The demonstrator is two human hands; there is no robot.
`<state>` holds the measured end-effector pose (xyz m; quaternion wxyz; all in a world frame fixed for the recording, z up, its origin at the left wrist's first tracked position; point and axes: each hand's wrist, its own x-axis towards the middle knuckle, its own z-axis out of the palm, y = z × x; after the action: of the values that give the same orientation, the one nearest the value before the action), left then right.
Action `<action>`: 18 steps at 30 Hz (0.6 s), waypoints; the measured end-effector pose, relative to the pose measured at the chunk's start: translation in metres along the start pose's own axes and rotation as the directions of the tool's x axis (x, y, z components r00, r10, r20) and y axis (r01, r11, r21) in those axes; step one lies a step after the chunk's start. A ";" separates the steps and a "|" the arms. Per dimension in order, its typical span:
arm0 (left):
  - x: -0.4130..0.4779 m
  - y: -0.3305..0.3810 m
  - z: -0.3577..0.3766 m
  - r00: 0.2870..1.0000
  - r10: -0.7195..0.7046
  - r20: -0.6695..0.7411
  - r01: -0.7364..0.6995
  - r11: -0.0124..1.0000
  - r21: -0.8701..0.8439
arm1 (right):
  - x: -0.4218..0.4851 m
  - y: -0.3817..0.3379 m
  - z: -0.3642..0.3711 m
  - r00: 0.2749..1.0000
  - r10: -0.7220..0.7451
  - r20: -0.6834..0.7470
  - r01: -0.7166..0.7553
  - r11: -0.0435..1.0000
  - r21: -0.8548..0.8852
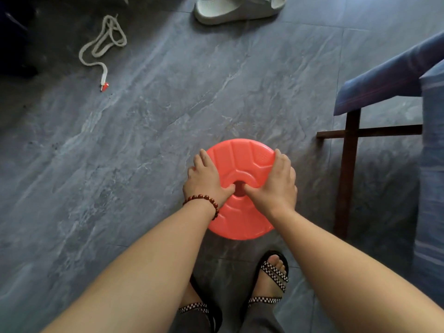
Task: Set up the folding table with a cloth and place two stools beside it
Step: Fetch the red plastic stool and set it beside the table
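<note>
Both hands on stool (240, 162): left hand (205, 179) wraps left rim, right hand (276, 186) wraps right rim, thumbs meet at centre hole, fingers curled, firm 2-hand hold. Stool is round, seat up, no long axis; dead ahead, just fwd of sandals (274, 275). Can't tell if it's on floor or lifted. Table (348, 169) w/ cloth (384, 82) on it lies to the right, near but apart; right hand nearer. Prob a short shift right next; brace (374, 131) sticks out that way, watch it. Rope (103, 46) and slipper (230, 10) well apart, no obstruction.
</note>
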<state>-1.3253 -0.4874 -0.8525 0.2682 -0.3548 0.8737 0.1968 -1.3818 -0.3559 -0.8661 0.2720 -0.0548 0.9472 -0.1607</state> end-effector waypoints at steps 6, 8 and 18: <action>0.006 0.006 0.006 1.000 -0.003 0.028 0.003 1.000 -0.013 | 0.005 0.005 0.002 0.999 0.054 0.003 -0.054 0.998 0.022; 0.007 0.009 0.007 0.999 -0.011 0.036 0.012 0.999 -0.031 | 0.007 0.005 0.001 0.997 0.071 0.025 -0.072 0.997 0.020; 0.018 0.009 0.004 0.997 -0.006 0.076 0.011 0.998 -0.062 | 0.017 0.001 -0.001 0.996 0.049 0.074 -0.047 0.999 -0.021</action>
<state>-1.3415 -0.4880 -0.8652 0.2909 -0.3590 0.8548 0.2362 -1.3969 -0.3581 -0.8743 0.3105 -0.0405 0.9389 -0.1428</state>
